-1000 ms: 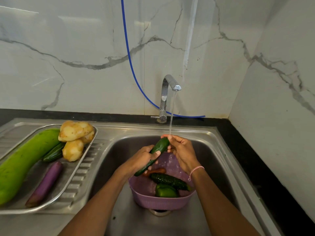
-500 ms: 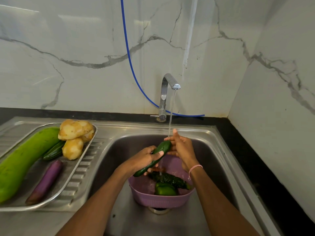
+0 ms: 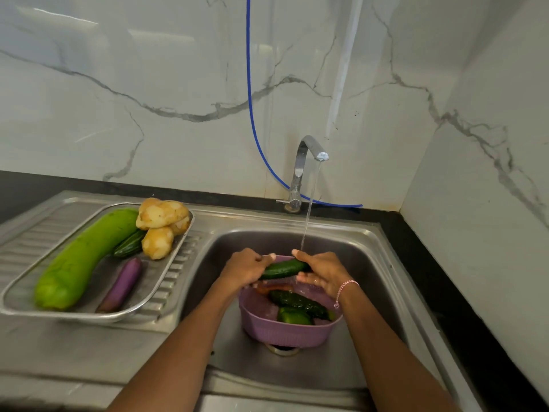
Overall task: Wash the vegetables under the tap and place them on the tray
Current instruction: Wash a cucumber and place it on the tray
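Fingers point(image 3: 267, 257) of the left hand point(image 3: 243, 267) curl round the left end of a smooth dark green cucumber point(image 3: 283, 269). The right hand point(image 3: 322, 272) pinches its right end, thumb on top and fingers beneath. Half a second ago the cucumber slanted, its upper end raised toward the tap. Now it lies almost level and lower, just above the far rim of the round purple plastic basket point(image 3: 285, 334). The thin stream of water point(image 3: 309, 209) from the chrome tap point(image 3: 306, 150) lands on the right thumb, at the cucumber's right end.

Inside the basket lie a bumpy dark cucumber point(image 3: 297, 303), a green pepper point(image 3: 292, 318) and an orange carrot point(image 3: 270, 288), as before. The basket stands over the drain of the steel sink basin point(image 3: 371, 263), with bare steel on both sides, wider on the right.

On the drainboard to the left, the shallow steel tray point(image 3: 150, 278) holds a long pale green gourd point(image 3: 86, 257), yellowish potatoes point(image 3: 160, 214), a purple eggplant point(image 3: 121, 285) and a second dark green cucumber point(image 3: 129, 246), all unchanged. Bare tray floor shows between the eggplant and the right rim, which runs near the basin's left edge. Black desk point(image 3: 421, 263) borders the sink at the back and right, meeting the white marble wall point(image 3: 148, 99).
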The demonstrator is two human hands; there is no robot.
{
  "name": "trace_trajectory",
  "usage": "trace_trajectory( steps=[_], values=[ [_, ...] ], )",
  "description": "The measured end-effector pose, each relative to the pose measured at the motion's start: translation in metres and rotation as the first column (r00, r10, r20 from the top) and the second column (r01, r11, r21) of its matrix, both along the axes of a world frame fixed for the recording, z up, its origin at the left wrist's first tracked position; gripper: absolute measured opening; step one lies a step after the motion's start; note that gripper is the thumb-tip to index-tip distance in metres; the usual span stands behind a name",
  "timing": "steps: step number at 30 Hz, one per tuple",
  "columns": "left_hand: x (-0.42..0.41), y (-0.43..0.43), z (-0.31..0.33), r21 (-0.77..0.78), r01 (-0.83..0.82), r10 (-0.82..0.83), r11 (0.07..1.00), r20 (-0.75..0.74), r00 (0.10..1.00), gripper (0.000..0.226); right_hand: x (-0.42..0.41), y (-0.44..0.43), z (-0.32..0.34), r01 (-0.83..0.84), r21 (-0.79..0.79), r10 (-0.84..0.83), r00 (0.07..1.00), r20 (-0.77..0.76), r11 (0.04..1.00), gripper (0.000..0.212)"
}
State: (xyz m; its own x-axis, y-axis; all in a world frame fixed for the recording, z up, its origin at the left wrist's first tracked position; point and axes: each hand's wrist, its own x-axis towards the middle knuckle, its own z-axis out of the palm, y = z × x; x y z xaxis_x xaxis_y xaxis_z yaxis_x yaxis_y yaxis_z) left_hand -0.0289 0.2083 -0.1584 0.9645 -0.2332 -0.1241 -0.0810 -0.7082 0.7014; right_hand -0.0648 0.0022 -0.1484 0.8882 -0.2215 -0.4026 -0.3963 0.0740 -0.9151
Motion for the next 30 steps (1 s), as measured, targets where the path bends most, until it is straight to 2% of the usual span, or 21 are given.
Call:
trace_trajectory(
  steps=[1,3,5,7,9,10,12,13,15,17,21,24,28,29,30],
  values=[
    [0.000,0.004,-0.003,-0.062,-0.035,0.035,0.997,0.003,0.999,0.045,-0.005,-0.003,0.002,-0.022,0.043,0.023,0.999,-0.040,0.999,0.040],
    [-0.004,0.010,-0.008,-0.300,-0.128,0.114,0.945,-0.066,0.991,0.017,-0.016,-0.008,0.005,-0.074,0.080,0.081,0.993,-0.091,0.994,0.040],
    [-0.007,0.012,-0.010,-0.475,-0.253,0.217,0.842,-0.132,0.967,0.022,-0.026,-0.007,0.007,-0.086,0.064,0.091,0.992,-0.085,0.994,0.034],
    [-0.013,0.009,-0.007,-0.631,-0.364,0.274,0.685,-0.239,0.932,0.028,-0.035,-0.004,0.008,-0.074,0.021,0.075,0.997,-0.035,0.997,0.034],
    [-0.018,0.007,0.000,-0.729,-0.426,0.255,0.536,-0.341,0.905,0.025,-0.043,0.001,0.013,-0.063,-0.038,0.063,0.998,0.015,0.997,0.039],
    [-0.021,0.007,0.003,-0.744,-0.436,0.245,0.506,-0.361,0.900,0.025,-0.046,0.002,0.016,-0.062,-0.089,0.067,0.997,0.049,0.994,0.041],
    [-0.025,0.011,0.008,-0.745,-0.409,0.239,0.527,-0.332,0.913,0.025,-0.050,0.002,0.023,-0.053,-0.267,0.088,0.988,0.124,0.962,0.043],
    [-0.025,0.014,0.009,-0.732,-0.388,0.239,0.560,-0.305,0.922,0.024,-0.050,0.002,0.028,-0.036,-0.347,0.097,0.982,0.160,0.937,0.044],
    [-0.029,0.022,0.013,-0.668,-0.345,0.245,0.659,-0.243,0.938,0.021,-0.055,0.003,0.041,0.013,-0.410,0.100,0.963,0.252,0.912,0.044],
    [-0.034,0.027,0.018,-0.565,-0.290,0.233,0.772,-0.174,0.957,0.023,-0.059,0.008,0.056,0.084,-0.406,0.073,0.932,0.356,0.910,0.046],
    [-0.048,0.028,0.030,-0.462,-0.121,0.080,0.879,-0.107,0.991,0.035,-0.065,0.023,0.082,0.187,-0.361,0.029,0.855,0.517,0.914,0.060],
    [-0.057,0.026,0.036,-0.395,0.001,-0.034,0.919,-0.077,0.996,0.050,-0.064,0.034,0.095,0.201,-0.366,0.044,0.826,0.562,0.909,0.070],
    [-0.071,0.028,0.047,-0.301,0.128,-0.123,0.945,0.033,0.992,0.051,-0.061,0.046,0.108,0.220,-0.330,0.027,0.795,0.606,0.918,0.104],
    [-0.074,0.030,0.050,-0.271,0.139,-0.128,0.953,0.055,0.990,0.050,-0.059,0.046,0.108,0.227,-0.334,0.018,0.802,0.597,0.915,0.107],
    [-0.077,0.031,0.054,-0.242,0.137,-0.125,0.961,0.062,0.990,0.048,-0.059,0.044,0.108,0.233,-0.357,0.017,0.818,0.575,0.904,0.100]
  ],
)
